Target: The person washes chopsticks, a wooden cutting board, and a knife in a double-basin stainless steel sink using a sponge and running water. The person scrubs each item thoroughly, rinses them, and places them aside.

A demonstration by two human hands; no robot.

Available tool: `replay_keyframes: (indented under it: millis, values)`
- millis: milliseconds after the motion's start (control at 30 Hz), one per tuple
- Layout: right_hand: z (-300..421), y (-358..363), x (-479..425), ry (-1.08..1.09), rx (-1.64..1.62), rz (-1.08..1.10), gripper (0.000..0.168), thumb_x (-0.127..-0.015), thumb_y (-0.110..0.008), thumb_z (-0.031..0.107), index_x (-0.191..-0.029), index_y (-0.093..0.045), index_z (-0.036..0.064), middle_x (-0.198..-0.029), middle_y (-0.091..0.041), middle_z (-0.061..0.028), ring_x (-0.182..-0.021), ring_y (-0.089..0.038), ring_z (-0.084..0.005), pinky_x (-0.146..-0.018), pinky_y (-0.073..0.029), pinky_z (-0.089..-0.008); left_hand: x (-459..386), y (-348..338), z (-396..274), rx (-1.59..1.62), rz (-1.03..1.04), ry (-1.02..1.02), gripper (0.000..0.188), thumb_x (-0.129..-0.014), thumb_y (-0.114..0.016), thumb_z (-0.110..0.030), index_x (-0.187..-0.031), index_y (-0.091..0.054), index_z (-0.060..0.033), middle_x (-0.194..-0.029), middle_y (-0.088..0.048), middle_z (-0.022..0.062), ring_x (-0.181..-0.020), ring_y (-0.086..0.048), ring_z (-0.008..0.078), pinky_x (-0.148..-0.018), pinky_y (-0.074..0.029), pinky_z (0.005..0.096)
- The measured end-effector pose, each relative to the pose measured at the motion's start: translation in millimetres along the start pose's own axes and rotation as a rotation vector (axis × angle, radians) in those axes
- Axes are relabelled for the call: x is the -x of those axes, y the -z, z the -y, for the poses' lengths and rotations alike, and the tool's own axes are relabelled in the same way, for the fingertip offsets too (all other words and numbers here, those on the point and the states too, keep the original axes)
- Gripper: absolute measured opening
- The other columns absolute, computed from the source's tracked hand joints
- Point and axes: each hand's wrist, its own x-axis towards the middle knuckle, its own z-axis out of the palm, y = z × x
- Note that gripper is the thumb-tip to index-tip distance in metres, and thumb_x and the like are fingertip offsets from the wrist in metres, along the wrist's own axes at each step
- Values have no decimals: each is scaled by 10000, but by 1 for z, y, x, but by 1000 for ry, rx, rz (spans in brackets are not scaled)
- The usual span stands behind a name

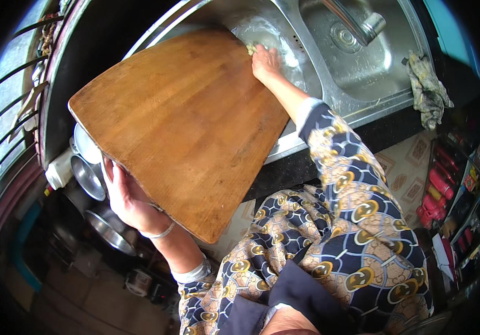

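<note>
A large wooden cutting board (181,121) is tilted across the left sink basin (311,67). Gripping its left edge is my left hand (129,201), with some fingers hidden beneath the board. My right hand (266,63) is at the far right corner of the board, over the basin. A small pale yellowish scrubbing pad or cloth (251,49) shows at its fingers, mostly covered by the hand. Water (263,27) glints in the basin beyond.
A metal faucet (359,27) reaches over the right basin (374,79). A stained rag (426,90) hangs on the counter edge at right. Metal bowls (87,176) and a white container (60,169) stand left of the board, near a barred window (9,96).
</note>
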Motion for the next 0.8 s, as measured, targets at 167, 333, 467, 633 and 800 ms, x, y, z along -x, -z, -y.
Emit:
replay_keyframes:
  millis: [167, 333, 467, 633, 800]
  values:
    - [29, 22, 25, 435, -391, 1, 238, -822, -641, 265, -1001, -661, 109, -870, -618, -198, -880, -590, -354, -781, -478, -424, 2, 18, 6, 23, -20, -52, 425, -918, -407, -68, -1281, -395, 153, -1304, -480, 162, -1183, -472, 221, -1035, -326, 323]
    - [47, -5, -52, 214, -523, -19, 244, -788, -668, 255, -954, -683, 77, -909, -649, -206, -891, -610, -377, -768, -483, -444, 7, -12, -13, 111, 21, 21, 471, -908, -391, -111, -1330, -356, 96, -1323, -460, 151, -1235, -424, 239, -1049, -295, 349]
    - [22, -1, -47, 238, -323, 49, 235, -802, -642, 279, -904, -680, 71, -894, -658, -187, -918, -612, -365, -784, -487, -444, 3, 3, -6, 84, 12, 16, 474, -904, -408, -126, -1319, -368, 102, -1318, -463, 156, -1215, -438, 230, -1032, -306, 339]
    - [-6, 35, 5, 179, -138, 187, 218, -846, -567, 268, -879, -681, 85, -893, -647, -199, -895, -615, -367, -791, -481, -465, 1, 4, 2, -47, 5, 0, 483, -887, -422, -108, -1309, -370, 121, -1306, -470, 161, -1196, -444, 215, -1026, -303, 319]
    - [53, 24, -18, 446, -313, 60, 232, -843, -556, 253, -814, -644, 40, -833, -629, -212, -840, -594, -408, -736, -467, -487, 7, 8, -3, 4, -32, 26, 481, -900, -421, -114, -1331, -363, 91, -1320, -460, 149, -1190, -462, 220, -1024, -323, 330]
